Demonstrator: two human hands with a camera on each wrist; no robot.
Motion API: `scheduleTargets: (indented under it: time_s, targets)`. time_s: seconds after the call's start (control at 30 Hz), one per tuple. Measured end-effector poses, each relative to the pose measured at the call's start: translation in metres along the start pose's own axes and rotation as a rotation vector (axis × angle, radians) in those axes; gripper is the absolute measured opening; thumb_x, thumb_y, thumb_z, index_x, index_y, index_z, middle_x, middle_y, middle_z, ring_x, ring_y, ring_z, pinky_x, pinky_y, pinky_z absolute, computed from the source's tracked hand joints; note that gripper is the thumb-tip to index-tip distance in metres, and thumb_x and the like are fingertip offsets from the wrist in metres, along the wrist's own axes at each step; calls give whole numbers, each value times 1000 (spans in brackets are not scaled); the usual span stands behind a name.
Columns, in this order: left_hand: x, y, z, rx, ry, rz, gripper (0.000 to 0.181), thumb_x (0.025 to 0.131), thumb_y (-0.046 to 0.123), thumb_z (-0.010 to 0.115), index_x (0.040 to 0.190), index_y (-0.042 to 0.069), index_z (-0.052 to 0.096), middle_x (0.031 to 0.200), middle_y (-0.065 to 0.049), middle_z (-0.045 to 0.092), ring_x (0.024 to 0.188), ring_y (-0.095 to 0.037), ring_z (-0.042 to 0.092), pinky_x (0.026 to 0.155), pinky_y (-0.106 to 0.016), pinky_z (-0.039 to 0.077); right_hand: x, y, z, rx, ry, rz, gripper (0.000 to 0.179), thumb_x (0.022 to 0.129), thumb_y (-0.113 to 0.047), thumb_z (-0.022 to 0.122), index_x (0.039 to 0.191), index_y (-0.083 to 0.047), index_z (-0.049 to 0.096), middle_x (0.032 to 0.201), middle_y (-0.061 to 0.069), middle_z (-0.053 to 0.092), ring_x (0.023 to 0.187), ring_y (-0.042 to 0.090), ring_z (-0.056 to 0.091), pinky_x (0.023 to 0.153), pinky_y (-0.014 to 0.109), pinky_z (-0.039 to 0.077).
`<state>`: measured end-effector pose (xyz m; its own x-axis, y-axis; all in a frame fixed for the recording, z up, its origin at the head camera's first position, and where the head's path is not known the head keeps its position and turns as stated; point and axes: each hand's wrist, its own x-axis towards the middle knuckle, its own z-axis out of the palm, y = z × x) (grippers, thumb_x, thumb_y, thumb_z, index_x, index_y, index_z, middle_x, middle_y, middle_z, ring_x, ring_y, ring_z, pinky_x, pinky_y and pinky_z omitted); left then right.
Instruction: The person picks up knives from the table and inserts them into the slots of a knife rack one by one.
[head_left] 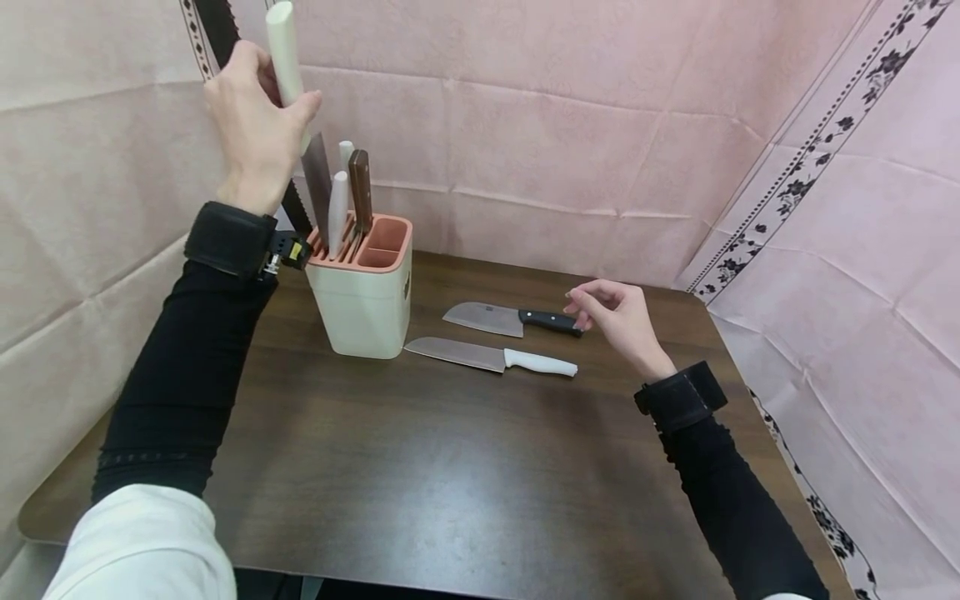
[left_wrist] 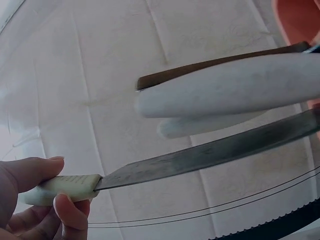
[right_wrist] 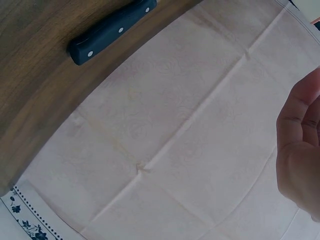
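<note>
My left hand (head_left: 255, 125) grips the pale green handle of a kitchen knife (head_left: 318, 187), raised above the knife block (head_left: 363, 312) with its blade pointing down into a slot. In the left wrist view, thumb and fingers pinch the handle, and the long blade (left_wrist: 210, 157) runs toward the coral top. My right hand (head_left: 615, 325) hovers with loosely curled fingers near the black handle of a broad-bladed knife (head_left: 483, 317), holding nothing. A white-handled knife (head_left: 465, 353) lies just in front of that one, its tip by the block's base.
Several knives stand in the block, among them a brown-handled knife (head_left: 361, 187) and a white-handled one (head_left: 338, 208). Beside the slots are coral compartments (head_left: 385, 242). The dark wooden table (head_left: 420, 467) meets hanging pink cloth (head_left: 540, 167) behind and at both sides.
</note>
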<state>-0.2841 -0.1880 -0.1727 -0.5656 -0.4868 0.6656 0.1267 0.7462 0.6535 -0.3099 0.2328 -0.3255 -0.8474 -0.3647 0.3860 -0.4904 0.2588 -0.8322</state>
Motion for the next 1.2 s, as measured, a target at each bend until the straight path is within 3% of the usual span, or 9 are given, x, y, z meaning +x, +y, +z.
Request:
scheduleTargets:
  time_s: [0.07,0.23,0.4,0.7,0.9,1.0,1.2]
  targets:
    - [-2,-2,1,5,-13,6,38,90,32,65,120,9,61,114,-9,70,95,-11,61,88,-21,49,-1,0,0,-4,-1,-2,18,94,-13,62,99,3,69,78,9,73,58,17,66,58,27,55]
    - [-5,-9,3,17,-51,2,39,90,34,64,120,8,66,112,-12,70,94,-15,62,84,-22,47,-3,0,1,-10,-1,-1,20,94,-17,63,98,2,68,75,0,72,60,23,65,59,27,55]
    - [-8,-14,2,31,-101,-3,42,92,35,62,121,5,65,114,-15,70,103,-24,63,88,-27,48,-4,1,1,-1,2,-3,20,93,-16,63,98,3,68,74,-7,71,58,20,66,58,28,56]
    - [-13,-23,5,34,-152,-12,44,93,35,59,123,4,62,116,-16,68,105,-26,64,90,-31,50,-3,4,2,1,-4,-8,19,94,-15,63,98,3,68,73,-7,71,57,13,65,58,27,55]
    - [-14,-29,8,43,-160,-2,42,91,34,62,119,3,65,112,-16,70,89,-16,62,74,-18,45,-3,7,2,-2,-5,-11,19,94,-15,63,98,3,68,73,-6,71,60,28,65,58,27,55]
    - [-14,-32,9,50,-169,-3,41,90,33,62,119,3,65,111,-16,71,88,-17,63,70,-16,41,-3,7,2,-1,-3,-11,19,94,-14,63,98,3,68,73,-6,71,60,30,65,57,27,55]
    - [-18,-38,13,61,-219,-32,44,92,35,60,123,3,62,115,-16,69,103,-28,66,80,-29,50,-4,7,3,2,-3,4,22,94,-15,62,99,6,67,73,-6,71,59,23,66,57,29,55]
